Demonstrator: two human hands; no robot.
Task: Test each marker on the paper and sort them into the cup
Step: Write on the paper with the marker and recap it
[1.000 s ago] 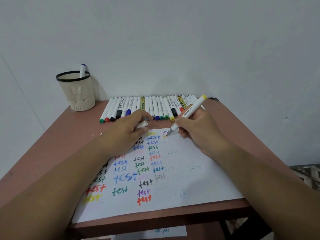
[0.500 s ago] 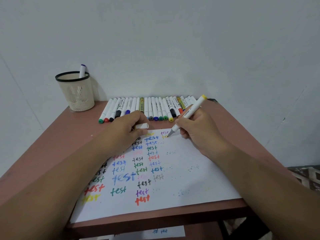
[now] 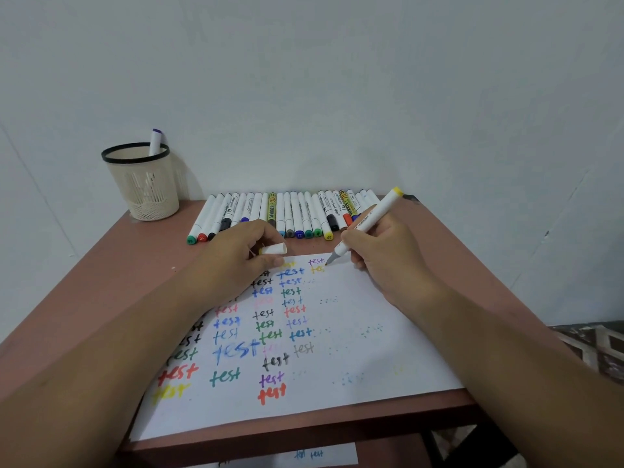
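Head view: the right hand (image 3: 388,255) pinches an uncapped yellow marker (image 3: 366,226) in its fingers (image 3: 351,236), nib on the paper (image 3: 371,359) at the top of a fresh column, beside a part-written yellow "test" (image 3: 317,269). The left hand (image 3: 236,258) rests on the paper's upper edge, fingers curled round the cap (image 3: 274,248). The step in hand is judged to be the writing test for this marker. The next move calls for finishing the word, pressing the cap back on, then carrying the marker to the cup (image 3: 141,184) at the bench's (image 3: 135,275) far left corner, where one purple-tipped marker (image 3: 155,141) stands. A row of markers (image 3: 287,214) lies beyond the paper.
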